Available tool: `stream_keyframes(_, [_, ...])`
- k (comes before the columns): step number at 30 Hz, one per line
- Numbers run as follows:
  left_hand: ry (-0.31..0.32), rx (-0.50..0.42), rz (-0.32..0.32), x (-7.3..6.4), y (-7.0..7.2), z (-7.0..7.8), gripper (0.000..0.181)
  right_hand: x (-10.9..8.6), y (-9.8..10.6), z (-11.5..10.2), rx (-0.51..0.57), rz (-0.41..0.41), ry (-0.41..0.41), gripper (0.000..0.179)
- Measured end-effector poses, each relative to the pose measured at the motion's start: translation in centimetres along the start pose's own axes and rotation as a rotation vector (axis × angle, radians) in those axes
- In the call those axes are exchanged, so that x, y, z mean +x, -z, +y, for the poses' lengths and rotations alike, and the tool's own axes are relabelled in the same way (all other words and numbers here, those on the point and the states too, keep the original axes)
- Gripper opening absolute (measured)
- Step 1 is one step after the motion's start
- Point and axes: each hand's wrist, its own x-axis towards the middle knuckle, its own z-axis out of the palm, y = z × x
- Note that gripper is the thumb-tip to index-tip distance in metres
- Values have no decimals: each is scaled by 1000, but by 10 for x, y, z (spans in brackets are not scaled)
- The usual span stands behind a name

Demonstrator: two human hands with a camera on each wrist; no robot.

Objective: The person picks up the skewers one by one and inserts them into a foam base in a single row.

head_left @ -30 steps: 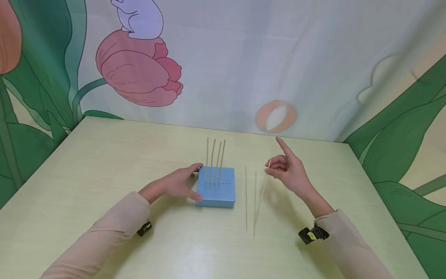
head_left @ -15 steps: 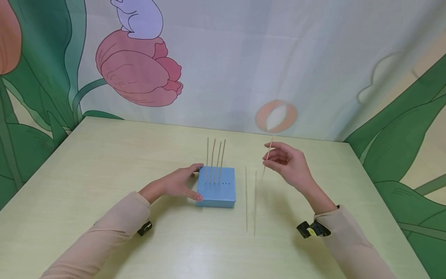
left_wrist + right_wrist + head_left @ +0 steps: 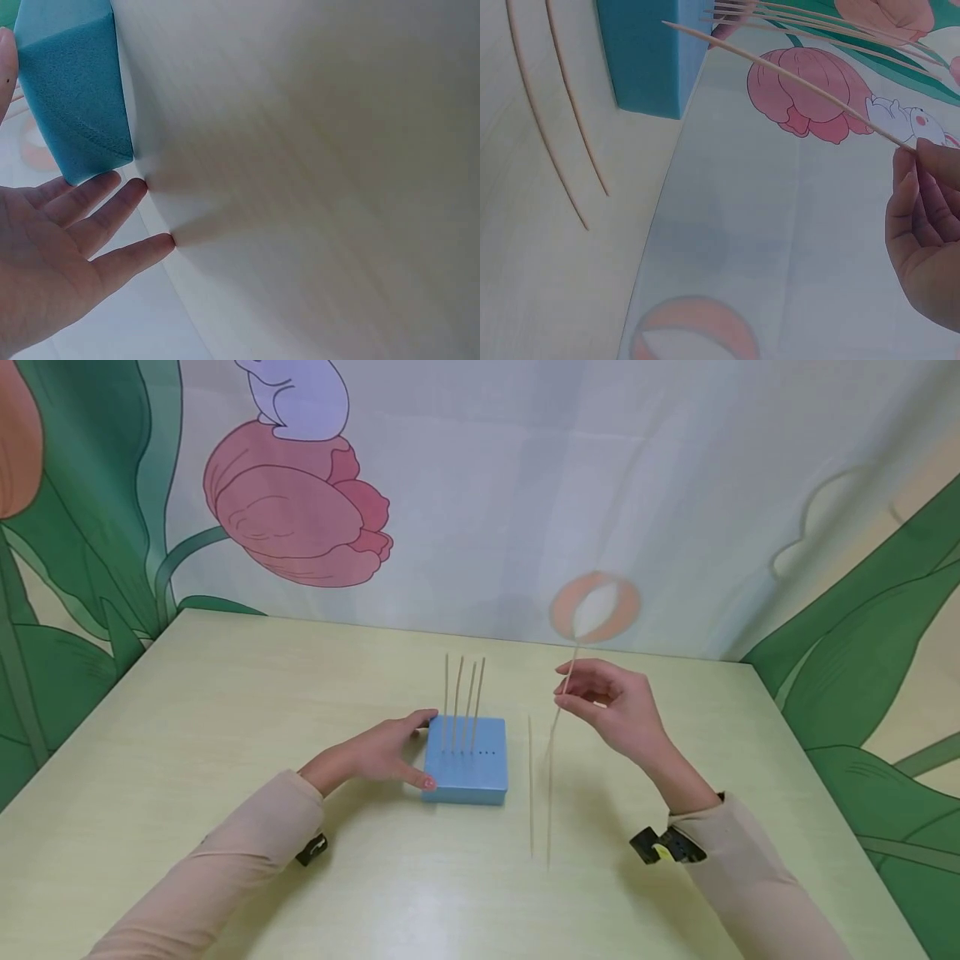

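Note:
A blue foam block [image 3: 480,781] sits on the table, a row of small holes in its top. Several thin wooden skewers [image 3: 457,702] stand upright in the left part of that row. My left hand [image 3: 382,752] holds the block's left side, thumb at the front corner and fingers at the back. Between thumb and fingers my right hand [image 3: 618,706] pinches another skewer [image 3: 780,71], right of the block and raised above the table. Its pointed end angles down toward the block in the right wrist view.
Two more skewers, a left one [image 3: 531,793] and a right one [image 3: 549,810], lie side by side on the pale wooden table [image 3: 225,710], right of the block. A printed curtain [image 3: 480,510] hangs along the table's back edge.
The right hand has lifted the skewer and drifted left toward the block, its raised index finger now bent in beside the others. The left hand and block stay put.

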Motion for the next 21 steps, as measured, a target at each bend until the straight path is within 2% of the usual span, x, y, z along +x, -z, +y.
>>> stream_keyframes(21, [2,-4,-9,1,1,-1,106,15,-11,-11,52,24,125,21])
